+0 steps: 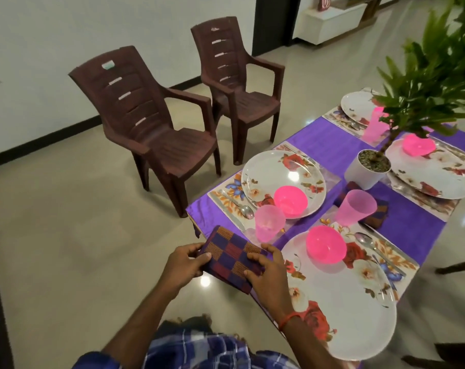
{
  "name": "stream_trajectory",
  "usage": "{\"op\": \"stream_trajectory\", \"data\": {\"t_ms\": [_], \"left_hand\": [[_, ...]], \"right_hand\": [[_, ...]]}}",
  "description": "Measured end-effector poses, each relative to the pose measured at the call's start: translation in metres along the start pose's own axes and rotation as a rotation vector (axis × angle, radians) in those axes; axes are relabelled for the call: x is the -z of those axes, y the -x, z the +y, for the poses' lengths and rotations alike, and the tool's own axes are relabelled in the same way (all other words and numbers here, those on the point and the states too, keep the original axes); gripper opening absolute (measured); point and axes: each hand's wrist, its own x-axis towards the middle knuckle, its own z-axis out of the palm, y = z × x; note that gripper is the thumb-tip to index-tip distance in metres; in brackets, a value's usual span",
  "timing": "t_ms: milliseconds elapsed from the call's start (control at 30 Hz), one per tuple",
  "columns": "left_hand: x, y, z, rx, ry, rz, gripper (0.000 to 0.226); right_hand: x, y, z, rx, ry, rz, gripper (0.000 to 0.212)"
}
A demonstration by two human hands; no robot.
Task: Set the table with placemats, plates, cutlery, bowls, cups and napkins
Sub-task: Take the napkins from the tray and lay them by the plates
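Currently, both hands hold one folded checked napkin (pixel 234 255) at the near left corner of the purple tablecloth (pixel 319 139), just in front of the left cup (pixel 268 222). The left hand (pixel 184 265) pinches the napkin's left end between thumb and curled fingers. The right hand (pixel 268 272) grips the right end, fingers curled on top. A second napkin (pixel 377 219) lies flat under the middle cup (pixel 355 206).

Count on the table:
- Four floral placemats (pixel 227 194).
- Four plates: near plate (pixel 346 310), left plate (pixel 276 171), right plate (pixel 436 182), far plate (pixel 358 105).
- Three pink bowls (pixel 326 247), one each on the near, left and right plates.
- Three pink cups, counting the far cup (pixel 372 123).
- Two spoons (pixel 246 210) plainly visible.
- One potted plant (pixel 367 171).

Two brown chairs (pixel 156 123) stand on the floor beside the table.
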Motion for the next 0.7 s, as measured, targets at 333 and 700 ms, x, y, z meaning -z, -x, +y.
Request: {"op": "stream_trajectory", "data": {"t_ms": [333, 700], "left_hand": [[0.004, -0.089, 0.007, -0.115, -0.692, -0.186, 0.024], [0.002, -0.138, 0.01, -0.228, -0.885, -0.343, 0.024]], "right_hand": [[-0.011, -0.03, 0.0, -0.103, 0.135, -0.032, 0.04], [-0.039, -0.03, 0.001, -0.254, 0.26, 0.081, 0.029]]}}
